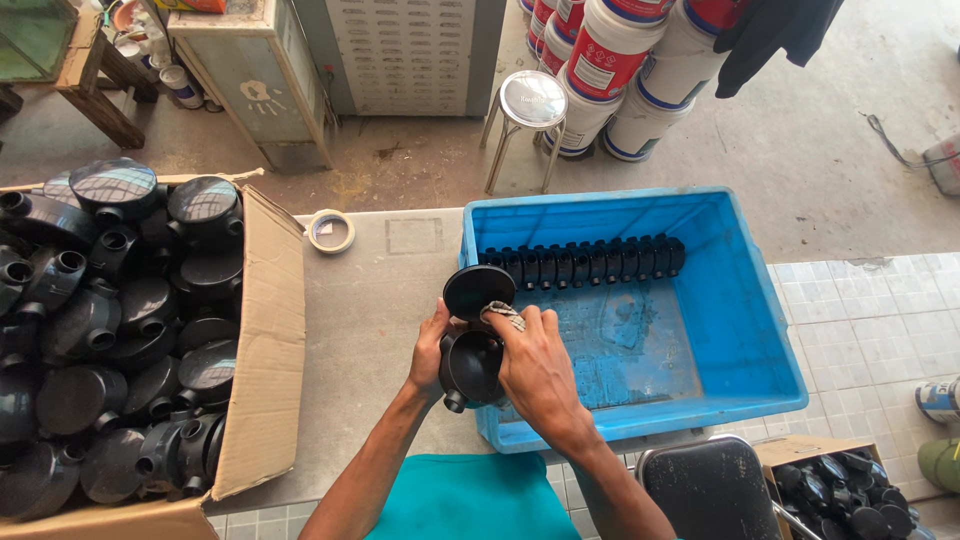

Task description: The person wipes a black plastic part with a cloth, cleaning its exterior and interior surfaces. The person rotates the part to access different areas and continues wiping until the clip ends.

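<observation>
Over the blue crate (740,330), both hands' fingers (520,325) clamp an upright black junction box (470,365).

Black round junction box (470,365), lid (479,290) open, rag (503,314) touching.

Open strip of surface (370,330) between cardboard box (265,330) at the left edge and blue crate (740,300) at the right. Only a tape roll (330,231) near the far edge there. Inside the crate, bare floor toward the near right corner; a row of black fittings (585,262) along the far wall. Hands (500,360) across the crate's near left corner.
</observation>
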